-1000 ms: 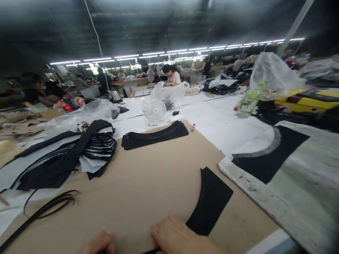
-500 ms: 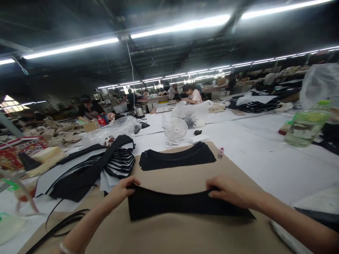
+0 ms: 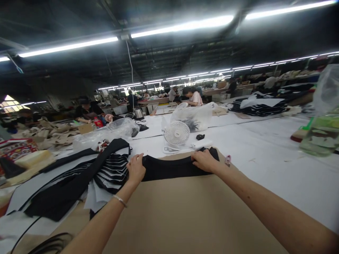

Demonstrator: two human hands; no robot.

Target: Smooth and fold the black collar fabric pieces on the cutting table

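Note:
A curved black fabric piece (image 3: 169, 169) lies over the pile at the far end of the brown board (image 3: 182, 215). My left hand (image 3: 136, 170), with a bracelet on its wrist, is closed at the left end of the piece. Its thumb side is hidden. Near the other end, my right hand (image 3: 203, 160) pinches the upper edge of the same fabric. The pieces underneath are mostly covered. A small pink item (image 3: 227, 160) sits just right of the pile.
A white fan (image 3: 177, 133) stands behind the board. Layered black and white pieces (image 3: 108, 173) spread to the left, with black cord (image 3: 53, 243) below. A clear jug (image 3: 320, 135) is at the right. Co-workers (image 3: 195, 97) sit farther back.
Both hands have moved forward with the black fabric piece, from the near part of the board to the pile at its far end. The view has shifted slightly.

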